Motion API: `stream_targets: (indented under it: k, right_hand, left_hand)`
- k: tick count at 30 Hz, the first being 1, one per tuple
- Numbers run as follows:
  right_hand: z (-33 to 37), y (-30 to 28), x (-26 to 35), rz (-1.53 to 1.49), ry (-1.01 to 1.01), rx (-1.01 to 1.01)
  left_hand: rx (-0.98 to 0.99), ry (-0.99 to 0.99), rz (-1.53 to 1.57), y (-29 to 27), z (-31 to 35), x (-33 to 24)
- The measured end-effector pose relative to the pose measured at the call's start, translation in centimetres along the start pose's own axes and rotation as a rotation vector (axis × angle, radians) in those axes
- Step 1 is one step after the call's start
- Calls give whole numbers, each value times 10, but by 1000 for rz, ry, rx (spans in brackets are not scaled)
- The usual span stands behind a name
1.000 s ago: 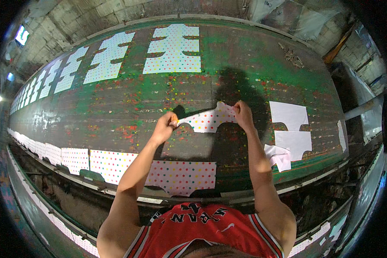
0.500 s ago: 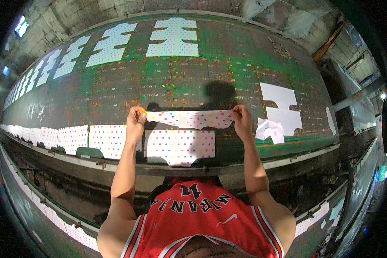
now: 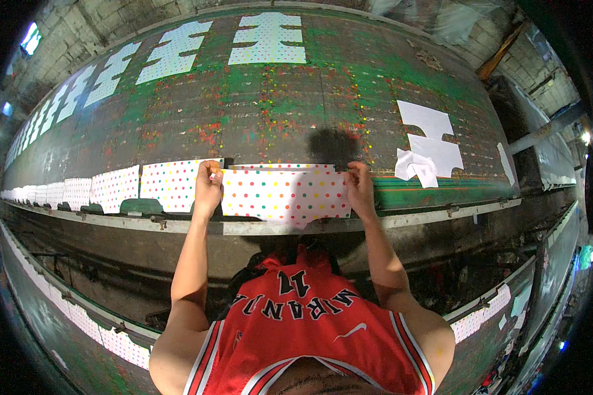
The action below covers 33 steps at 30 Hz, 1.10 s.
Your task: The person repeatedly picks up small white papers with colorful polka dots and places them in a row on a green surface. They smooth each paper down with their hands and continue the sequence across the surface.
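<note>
My left hand (image 3: 209,187) pinches the upper left corner of a white fabric piece (image 3: 283,194) with coloured polka dots. The upper right corner is pinched in my right hand (image 3: 358,186). The piece is spread between both hands at the near edge of the long table, over another dotted fabric piece (image 3: 286,166) whose upper strip shows behind it. Left of my left hand, a similar dotted piece (image 3: 171,185) lies flat on the table. A shadow falls across the right part of the held piece.
The long table (image 3: 197,128) has a green and dark, paint-spotted top and a pale rail (image 3: 257,228) along its near edge. Dotted cut pieces (image 3: 268,49) line its far side. Plain white pieces (image 3: 435,135) and a crumpled white cloth (image 3: 416,166) lie to the right.
The dotted piece has come down from a sagging stretch to a flatter spread over the lower piece. My right hand has moved slightly left. The table edge sits higher in view.
</note>
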State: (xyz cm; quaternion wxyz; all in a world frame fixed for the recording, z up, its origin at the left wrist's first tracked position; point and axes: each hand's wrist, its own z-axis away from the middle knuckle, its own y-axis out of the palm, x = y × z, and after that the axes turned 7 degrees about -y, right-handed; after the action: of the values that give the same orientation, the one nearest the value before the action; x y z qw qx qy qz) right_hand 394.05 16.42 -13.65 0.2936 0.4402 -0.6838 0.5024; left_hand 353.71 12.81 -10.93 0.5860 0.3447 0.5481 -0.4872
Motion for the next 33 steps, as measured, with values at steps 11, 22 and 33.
stream_targets:
  k: [11, 22, 33]
  right_hand:
    - [-18, 54, -75, 212, -56, 58]
    - [-13, 43, -49, 134, -47, 33]
    - [-29, 72, -77, 246, 67, 87]
  left_hand:
    - [-123, 104, -381, 16, -53, 69]
    - [-131, -65, -256, 6, -44, 68]
    - [-178, 127, -589, 8, -70, 80]
